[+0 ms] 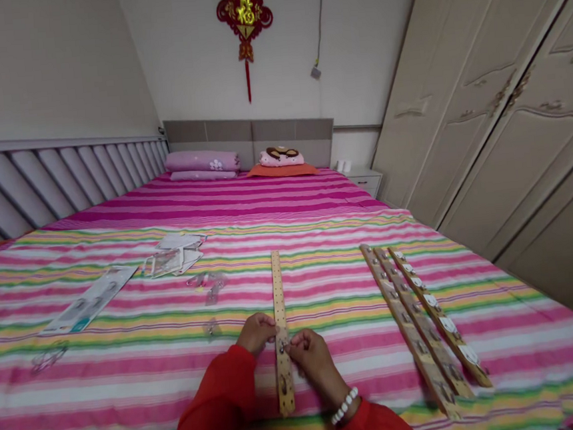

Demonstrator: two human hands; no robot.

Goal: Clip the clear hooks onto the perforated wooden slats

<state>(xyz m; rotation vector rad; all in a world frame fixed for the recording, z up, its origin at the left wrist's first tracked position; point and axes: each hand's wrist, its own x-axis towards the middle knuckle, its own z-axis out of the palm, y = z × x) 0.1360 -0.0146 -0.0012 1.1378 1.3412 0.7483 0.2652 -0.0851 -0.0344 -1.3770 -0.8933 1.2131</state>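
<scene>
A narrow wooden strip with rows of holes (277, 289) lies lengthwise on the striped bedspread in front of me. My left hand (257, 333) is closed, its fingertips gripping the strip's left edge. From the other side, my right hand (313, 356), with a white bead bracelet at the wrist, pinches at a small metal fitting (281, 347) on the strip. The fitting's exact kind is too small to make out. Nearer to me, another small metal piece (283, 382) sits on the same strip.
Three strips with fittings lie at right, one bearing white pieces (448, 324). At left are a long clear package (91, 302), papers and packets (174, 255), small plastic bags (214, 288) and thin rings (49, 356). Rolled bedding (201, 161) is at the headboard; wardrobes (508, 115) stand right.
</scene>
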